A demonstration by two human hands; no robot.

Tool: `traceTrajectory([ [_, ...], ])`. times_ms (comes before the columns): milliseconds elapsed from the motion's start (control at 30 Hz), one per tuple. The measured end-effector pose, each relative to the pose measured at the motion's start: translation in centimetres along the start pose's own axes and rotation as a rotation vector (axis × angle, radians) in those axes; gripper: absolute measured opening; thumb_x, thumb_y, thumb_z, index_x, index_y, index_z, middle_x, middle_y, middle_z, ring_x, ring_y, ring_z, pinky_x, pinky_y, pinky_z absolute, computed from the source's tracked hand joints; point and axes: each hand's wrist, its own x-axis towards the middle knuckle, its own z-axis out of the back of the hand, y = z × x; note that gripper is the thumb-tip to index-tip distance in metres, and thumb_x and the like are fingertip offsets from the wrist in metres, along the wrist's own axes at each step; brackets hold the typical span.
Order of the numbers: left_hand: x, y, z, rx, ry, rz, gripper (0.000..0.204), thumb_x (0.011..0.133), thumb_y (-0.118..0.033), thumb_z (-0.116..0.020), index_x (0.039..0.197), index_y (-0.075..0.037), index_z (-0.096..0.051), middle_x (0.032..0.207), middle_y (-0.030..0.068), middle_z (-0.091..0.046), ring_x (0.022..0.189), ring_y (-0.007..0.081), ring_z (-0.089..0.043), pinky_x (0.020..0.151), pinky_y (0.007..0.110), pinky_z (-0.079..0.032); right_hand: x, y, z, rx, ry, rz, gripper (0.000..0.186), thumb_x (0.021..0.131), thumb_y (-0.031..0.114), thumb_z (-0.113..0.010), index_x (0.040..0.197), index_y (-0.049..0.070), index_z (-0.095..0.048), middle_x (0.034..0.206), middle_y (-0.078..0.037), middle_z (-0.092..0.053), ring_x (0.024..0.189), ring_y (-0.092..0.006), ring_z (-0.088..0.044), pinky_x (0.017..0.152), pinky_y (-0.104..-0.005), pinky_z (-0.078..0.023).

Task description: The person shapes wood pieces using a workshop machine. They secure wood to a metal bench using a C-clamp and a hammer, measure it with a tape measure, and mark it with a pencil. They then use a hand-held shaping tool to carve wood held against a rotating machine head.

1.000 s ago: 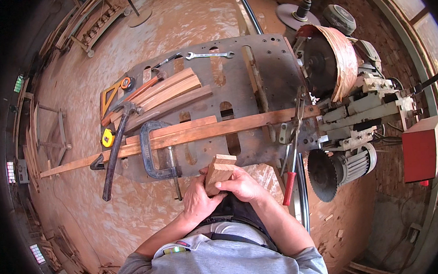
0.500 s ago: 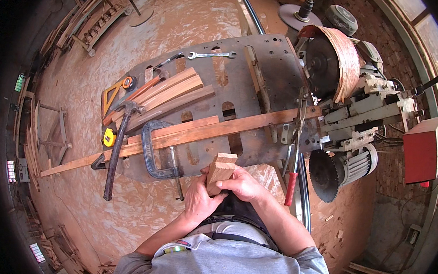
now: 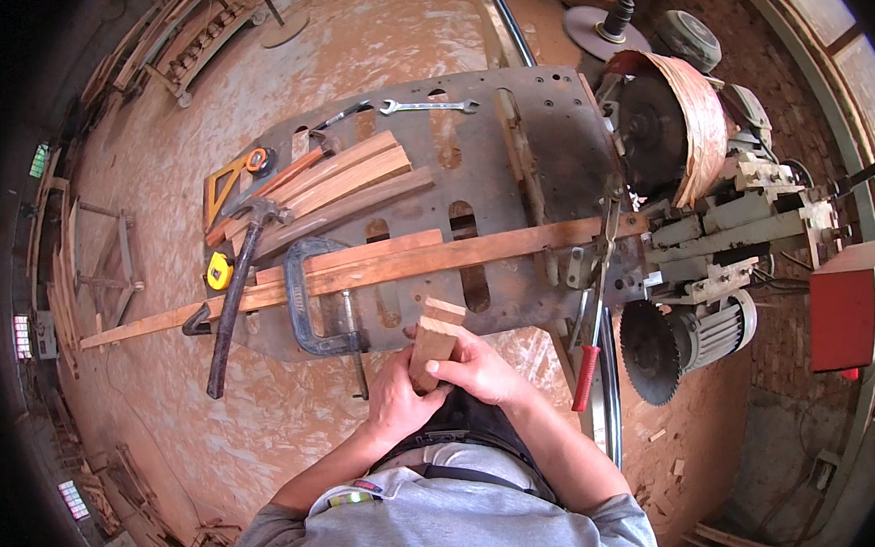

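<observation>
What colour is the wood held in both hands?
The wood is light brown, best seen in the head view.

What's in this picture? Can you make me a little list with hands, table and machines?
Left hand: holds short wood
Right hand: holds the same wood, thumb against it
Wood: one piece or two, I can't tell
Table: dark, with slots and holes
On it: long board, strips, clamp, hammer, yellow tape measure, wrench
Machines, at right: toothed saw blade, motor
</observation>
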Motion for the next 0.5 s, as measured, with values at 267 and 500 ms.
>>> traceTrajectory([
  [267,2.6,1.3,4.6,-1.048,0.205,0.145,0.062,0.087,-0.006,-0.071,0.141,0.000,-0.042,0.126,0.0156,-0.063,0.117,0.0252,-0.064,0.104,0.041,-0.050,-1.7,-1.6,-1.3,-0.697,-0.028,0.040,0.081,0.085,0.037,-0.076,0.146,-0.003,-0.042,0.141,-0.027,-0.054,0.131,-0.0414,-0.052,0.111,-0.0464,-0.042],
  [500,2.7,2.0,5.2,-1.323,0.168,0.221,0.066,0.084,-0.009,-0.073,0.141,0.000,-0.041,0.125,0.0184,-0.063,0.116,0.0307,-0.065,0.104,0.047,-0.051,-2.8,-2.5,-2.8,-0.709,-0.096,-0.220,0.066,0.086,0.036,-0.078,0.136,0.001,-0.053,0.121,-0.024,-0.067,0.114,-0.0371,-0.065,0.096,-0.0429,-0.052],
])
